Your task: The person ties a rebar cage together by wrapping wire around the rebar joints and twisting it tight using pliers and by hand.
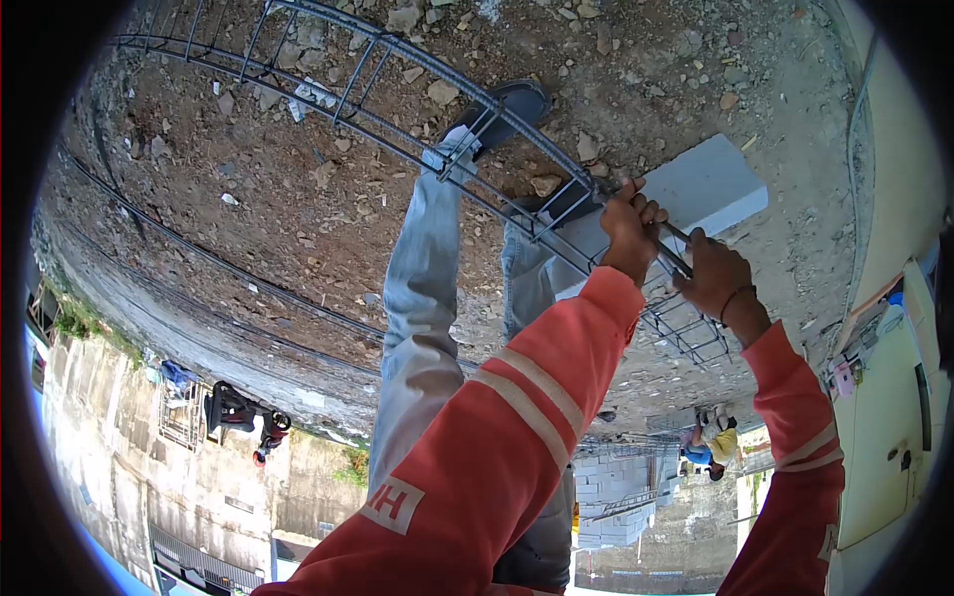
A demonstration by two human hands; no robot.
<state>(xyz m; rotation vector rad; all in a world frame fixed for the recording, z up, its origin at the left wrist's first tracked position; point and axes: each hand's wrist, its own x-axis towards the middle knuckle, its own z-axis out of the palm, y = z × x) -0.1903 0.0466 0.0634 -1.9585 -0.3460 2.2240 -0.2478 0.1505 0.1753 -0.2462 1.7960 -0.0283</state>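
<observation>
A long steel rebar cage [373, 84] with cross ties curves across the upper view and ends by my hands. My left hand [631, 228] is closed at that end, fingers wrapped; part of what it grips is hidden. My right hand [717, 273] is closed on a dark metal tool with rod-like handles [678, 250]. The tool runs up to my left hand, and its working end cannot be seen. A dark band circles my right wrist. Beneath the cage end lies a pale grey block [706, 184].
My dark shoe [517, 104] stands beside the cage on rubble-strewn soil [288, 209]. More rebar mesh [691, 323] lies below my right hand. Long bars [219, 243] cross the ground at left. Upside down at the bottom are a motorbike [270, 432], stacked blocks [606, 497] and a crouching person [720, 445].
</observation>
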